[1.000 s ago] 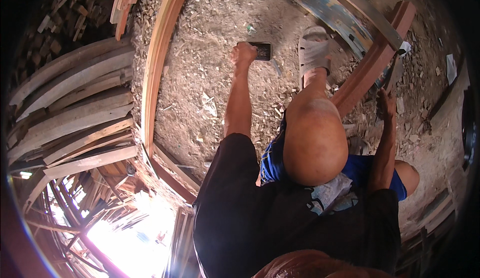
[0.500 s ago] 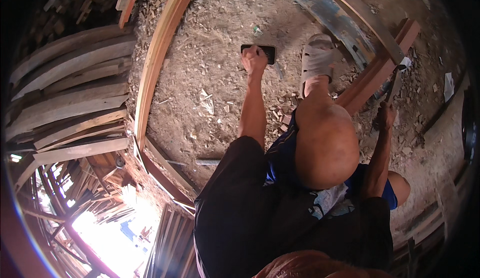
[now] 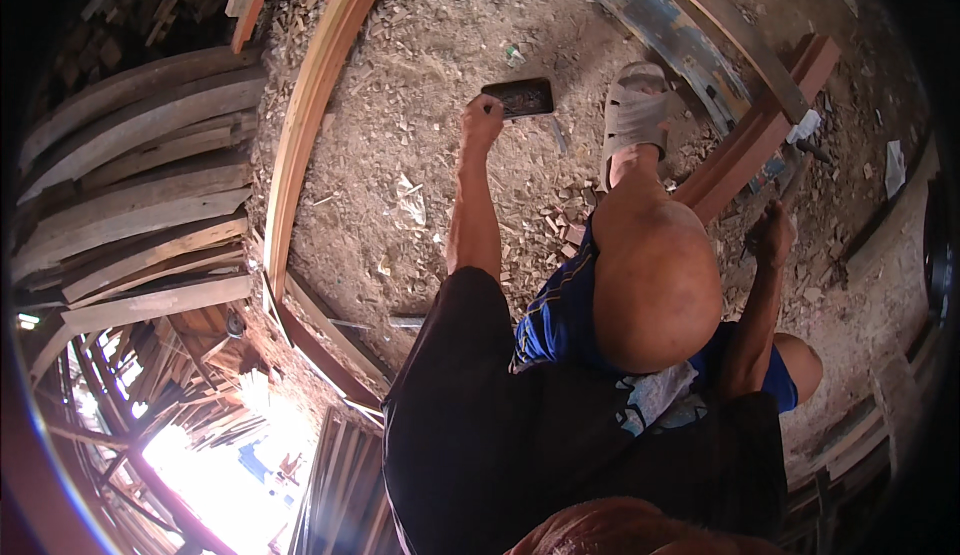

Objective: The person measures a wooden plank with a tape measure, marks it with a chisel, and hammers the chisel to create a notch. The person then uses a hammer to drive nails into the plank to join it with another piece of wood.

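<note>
Dark shallow tray [image 3: 518,98] lies on the littered floor [image 3: 400,120], presumably set there for easy reach. At its left end, my left hand [image 3: 482,123] curls; from here I cannot tell whether that grip pinches anything. Sandalled foot [image 3: 636,123] planted between tray and reddish beam [image 3: 745,152], likely for balance. Right hand [image 3: 771,236], grip closed on what looks like a hammer [image 3: 814,151], head pointing away.

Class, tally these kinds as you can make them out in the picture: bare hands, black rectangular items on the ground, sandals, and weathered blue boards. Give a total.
Bare hands: 2 (left hand, right hand)
Black rectangular item: 1
Sandal: 1 clearly visible
Weathered blue board: 1
Total: 5
</note>
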Demonstrator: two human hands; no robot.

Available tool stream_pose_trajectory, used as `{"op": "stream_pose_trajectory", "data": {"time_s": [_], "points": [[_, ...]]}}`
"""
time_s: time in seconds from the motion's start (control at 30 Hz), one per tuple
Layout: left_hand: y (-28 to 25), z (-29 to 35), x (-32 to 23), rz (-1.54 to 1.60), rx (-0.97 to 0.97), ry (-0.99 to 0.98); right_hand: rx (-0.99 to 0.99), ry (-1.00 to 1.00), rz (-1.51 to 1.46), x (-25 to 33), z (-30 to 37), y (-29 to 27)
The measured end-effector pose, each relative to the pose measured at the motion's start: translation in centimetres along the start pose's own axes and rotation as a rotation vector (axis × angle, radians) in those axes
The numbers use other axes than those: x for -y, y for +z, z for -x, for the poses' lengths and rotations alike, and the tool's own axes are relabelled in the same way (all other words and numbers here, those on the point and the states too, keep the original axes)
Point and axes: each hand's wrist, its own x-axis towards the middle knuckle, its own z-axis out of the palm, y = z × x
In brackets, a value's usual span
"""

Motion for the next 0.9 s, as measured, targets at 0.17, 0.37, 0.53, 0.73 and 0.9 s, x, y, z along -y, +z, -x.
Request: {"op": "stream_pose_trajectory", "data": {"time_s": [0.17,0.37,0.53,0.73,0.9], "points": [[3.6,1.2,-3.9,-0.068,0.008,0.134,0.071,0.054,-0.034,0.0,-0.3,-0.9],[4.5,1.0,-4.4,0.196,-0.190,0.316,-0.071,-0.247,0.080,2.1,1.8,-1.2],[7.6,2.9,-13.3,0.526,0.282,0.282,-0.230,-0.569,0.418,3.4,4.2,-2.5],[14.6,8.8,-29.7,0.561,0.703,0.297,-0.074,-0.604,0.091,10.4,8.0,2.3],[24.0,10.2,-37.6,0.120,0.671,0.949,-0.033,-0.664,0.080,10.8,10.1,2.8]]}}
